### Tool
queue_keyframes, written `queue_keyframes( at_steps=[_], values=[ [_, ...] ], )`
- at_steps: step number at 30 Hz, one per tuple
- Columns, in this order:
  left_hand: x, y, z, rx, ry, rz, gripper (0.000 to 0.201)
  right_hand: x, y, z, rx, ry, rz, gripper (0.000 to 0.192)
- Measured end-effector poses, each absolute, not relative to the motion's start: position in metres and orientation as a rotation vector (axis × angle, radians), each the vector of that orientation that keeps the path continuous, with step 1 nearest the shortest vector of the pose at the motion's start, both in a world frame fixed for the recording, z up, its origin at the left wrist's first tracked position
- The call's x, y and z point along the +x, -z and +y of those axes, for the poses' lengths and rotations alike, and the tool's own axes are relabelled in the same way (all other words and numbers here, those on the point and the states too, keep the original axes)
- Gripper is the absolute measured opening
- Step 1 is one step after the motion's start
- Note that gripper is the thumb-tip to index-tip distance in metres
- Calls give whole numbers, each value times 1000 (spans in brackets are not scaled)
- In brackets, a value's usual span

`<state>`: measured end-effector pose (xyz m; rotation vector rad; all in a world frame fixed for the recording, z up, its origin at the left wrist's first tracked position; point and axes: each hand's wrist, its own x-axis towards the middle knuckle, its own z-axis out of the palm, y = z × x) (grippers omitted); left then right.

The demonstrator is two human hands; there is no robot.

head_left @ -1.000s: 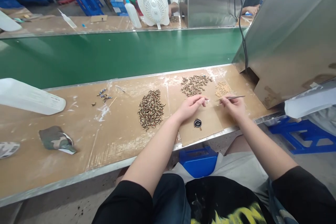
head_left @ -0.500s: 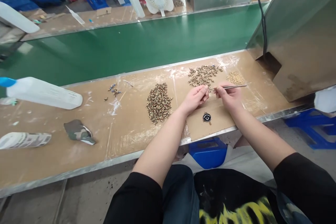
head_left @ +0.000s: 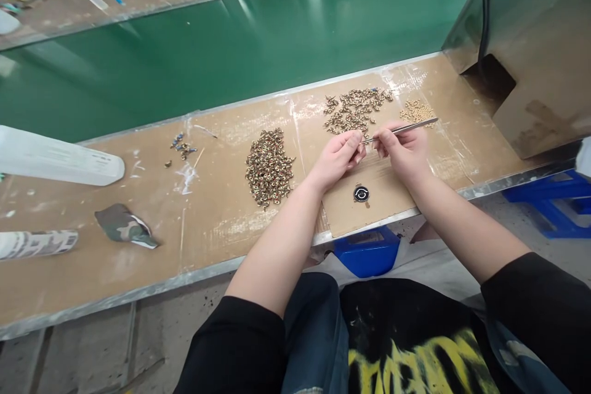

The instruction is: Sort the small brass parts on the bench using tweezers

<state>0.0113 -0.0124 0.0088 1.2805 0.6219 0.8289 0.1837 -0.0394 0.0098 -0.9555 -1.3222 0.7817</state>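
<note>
My right hand (head_left: 402,149) is closed round thin metal tweezers (head_left: 418,125), whose tip points left toward my other hand. Close beside it, my left hand (head_left: 340,157) has its thumb and fingers pinched together; whatever is between them is too small to make out. On the cardboard just below both hands lies a small round black disc (head_left: 361,194) with a white ring mark. Beyond my fingers spreads a loose pile of small brass-coloured parts (head_left: 355,108), with tiny pale beige pieces (head_left: 417,112) to its right. A denser heap of similar brass parts (head_left: 269,167) sits left of my left hand.
Further left are a few blue-tipped parts (head_left: 183,146), a camouflage-patterned scrap (head_left: 125,226), a white bottle (head_left: 60,157) and a printed tube (head_left: 39,244). A green belt (head_left: 240,49) runs behind the bench. A metal housing (head_left: 540,61) stands at the right.
My view has tilted down, so the bench sits higher in the picture. The tweezers now slant more, their rear end raised. Both hands remain close together over the same spot.
</note>
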Motion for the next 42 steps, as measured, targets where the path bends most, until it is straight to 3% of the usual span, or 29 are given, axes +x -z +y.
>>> queue_keyframes(
  at_steps=[26, 33, 38, 42],
  values=[
    [10, -7, -13, 1315, -751, 556, 57, 189, -7, -27, -929, -1138, -1213, 59],
    [13, -1, -12, 1440, -782, 568, 53, 190, -4, -28, -857, -1124, -1164, 51],
    [9, -6, -18, 1805, -1133, 833, 41, 189, -3, -27, -909, -1140, -1126, 52],
    [-21, -37, -38, 2077, -1191, 1367, 29, 190, -2, -30, -958, -1131, -1174, 54]
  ],
)
